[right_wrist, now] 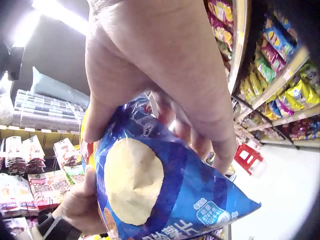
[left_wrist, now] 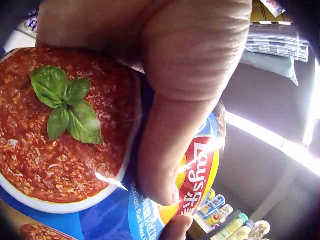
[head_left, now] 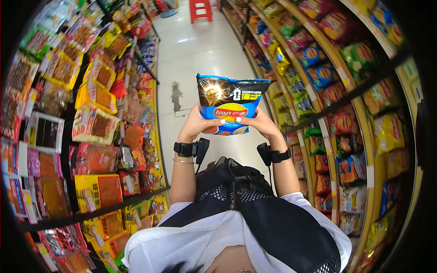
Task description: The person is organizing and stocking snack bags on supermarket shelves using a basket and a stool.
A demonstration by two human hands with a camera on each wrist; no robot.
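Both hands raise a bag of crisps at the centre of the frame. The left hand and right hand pinch its lower corners, fingers curled behind and thumbs in front, likely to keep its printed front facing the person.

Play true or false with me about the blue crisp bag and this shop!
1. The left hand and the right hand both hold the shiny blue plastic crisp bag. True.
2. The bag lies on the ground. False: it is held up above the pale tiled floor.
3. A red plastic stool stands far down the aisle. True.
4. The side racks are bare. False: the shelves are full of colourful snack packets.
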